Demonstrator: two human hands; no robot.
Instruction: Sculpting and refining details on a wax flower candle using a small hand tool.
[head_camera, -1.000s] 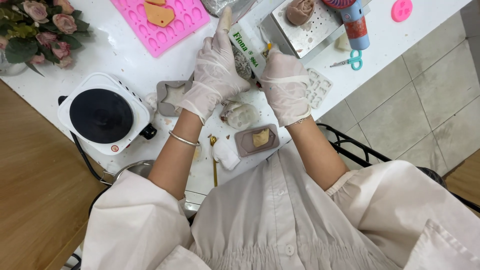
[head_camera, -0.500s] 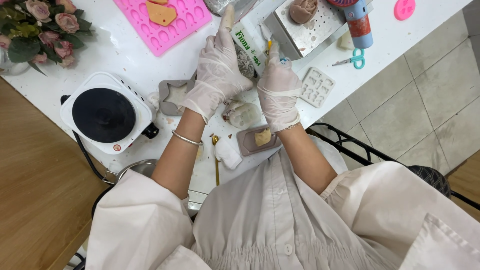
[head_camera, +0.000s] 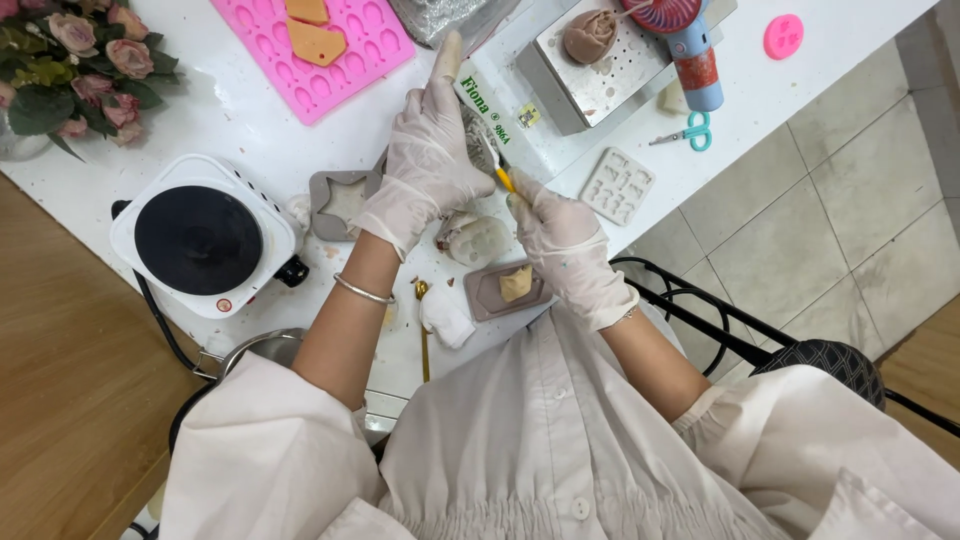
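Clearly both gloved hands are meeting over the white worktable (head_camera: 250, 110). The left hand (head_camera: 428, 160) is curling around something small, its index finger sticking straight up; what it is gripping is hidden under the glove, so I cannot tell. The right hand (head_camera: 560, 235) is pinching a yellow-handled tool (head_camera: 503, 178), its tip pointing into the left hand's grasp. Just below them a lumpy whitish moulded piece (head_camera: 478, 240) is lying on the table, and nearer the body a small grey tray with a tan block (head_camera: 515, 283) is sitting beside the right wrist.

A grey star mould (head_camera: 343, 203) is resting near the left wrist, with a white hotplate (head_camera: 200, 240) further left. A pink silicone mould (head_camera: 310, 45) and blue scissors (head_camera: 690, 132) are lying farther off.

Judging from this, the tool tip is working very near the left fingers; a slip could nick the thin glove or gouge the piece.
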